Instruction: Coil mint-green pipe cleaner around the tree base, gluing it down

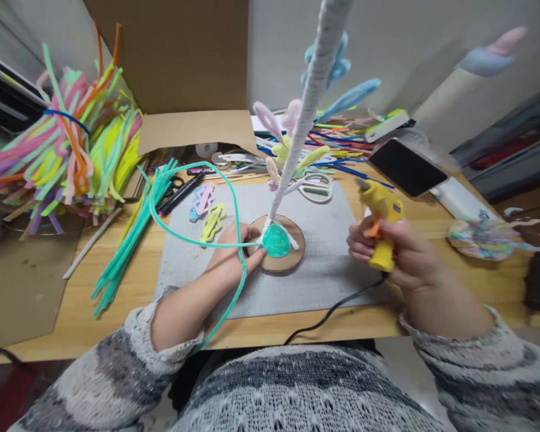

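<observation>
Two hands engaged: your left hand [234,251] pinches the teal pipe cleaner [193,242] onto the teal coil [276,241] on the wooden disc [297,252], strand running toward nine o'clock. Your right hand [405,255] grips the yellow glue gun [381,219]; the coil lies at nine o'clock from it, nearer your left.

Worn on the head; one view only. Looks forward and steeply down, over a knitted jumper [297,384] at the near edge, onto a wooden desk [117,300]. Faces the far wall [409,36], taking in a cardboard box [175,54] far left of centre and a phone [407,168] far right. Sits close: frames the left hand [234,249] on a teal pipe cleaner [198,242] and the right hand [400,252] round a yellow glue gun [382,210] just below the middle, either side of a grey mat [315,282]. Hangs near enough to a tall white stem [306,102] to crop its top at the upper edge. Bows straight edges outward.
</observation>
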`<state>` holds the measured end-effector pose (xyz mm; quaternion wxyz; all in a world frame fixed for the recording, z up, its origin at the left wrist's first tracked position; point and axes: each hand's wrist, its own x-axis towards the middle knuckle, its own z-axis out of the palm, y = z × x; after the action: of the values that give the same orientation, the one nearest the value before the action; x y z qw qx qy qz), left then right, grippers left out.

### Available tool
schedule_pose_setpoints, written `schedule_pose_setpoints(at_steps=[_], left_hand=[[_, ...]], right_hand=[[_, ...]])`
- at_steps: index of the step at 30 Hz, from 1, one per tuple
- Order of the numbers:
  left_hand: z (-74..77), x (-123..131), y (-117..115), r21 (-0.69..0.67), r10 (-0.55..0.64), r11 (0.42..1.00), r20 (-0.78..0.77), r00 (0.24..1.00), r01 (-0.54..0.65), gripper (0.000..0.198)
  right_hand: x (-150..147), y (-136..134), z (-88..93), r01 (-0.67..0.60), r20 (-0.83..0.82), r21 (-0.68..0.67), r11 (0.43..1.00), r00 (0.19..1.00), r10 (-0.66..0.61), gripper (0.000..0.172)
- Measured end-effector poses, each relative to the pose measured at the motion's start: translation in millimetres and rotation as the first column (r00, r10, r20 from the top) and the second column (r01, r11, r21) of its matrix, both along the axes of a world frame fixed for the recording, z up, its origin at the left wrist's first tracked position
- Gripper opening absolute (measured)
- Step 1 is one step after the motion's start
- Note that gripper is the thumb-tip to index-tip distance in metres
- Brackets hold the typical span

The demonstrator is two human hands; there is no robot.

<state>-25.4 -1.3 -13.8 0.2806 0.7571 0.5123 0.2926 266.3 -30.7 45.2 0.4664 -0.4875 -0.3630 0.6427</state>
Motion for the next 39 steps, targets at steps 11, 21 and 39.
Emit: schedule_pose_setpoints(at_steps=[11,21,39], left_hand=[[-3.0,2,-1,0.082,0.037,0.996,-0.112,0.993,-0.028,0.035],[-2.3,3,0,0.053,0.033,0.998,-0.113,0.993,-0.027,0.035],[-1.8,3,-1,0.046,0.030,0.999,-0.133,0.991,-0.024,0.034]], right_hand=[[-28,12,5.1,-0.340,0.719,0.078,0.937,0.670,0.184,0.025],[-51,17,-1.9,-0.383,0.836,0.044,0.923,0.520,0.176,0.037],[-51,18,-14.4,-0.447,0.862,-0.011,0.895,0.449,0.234,0.035]])
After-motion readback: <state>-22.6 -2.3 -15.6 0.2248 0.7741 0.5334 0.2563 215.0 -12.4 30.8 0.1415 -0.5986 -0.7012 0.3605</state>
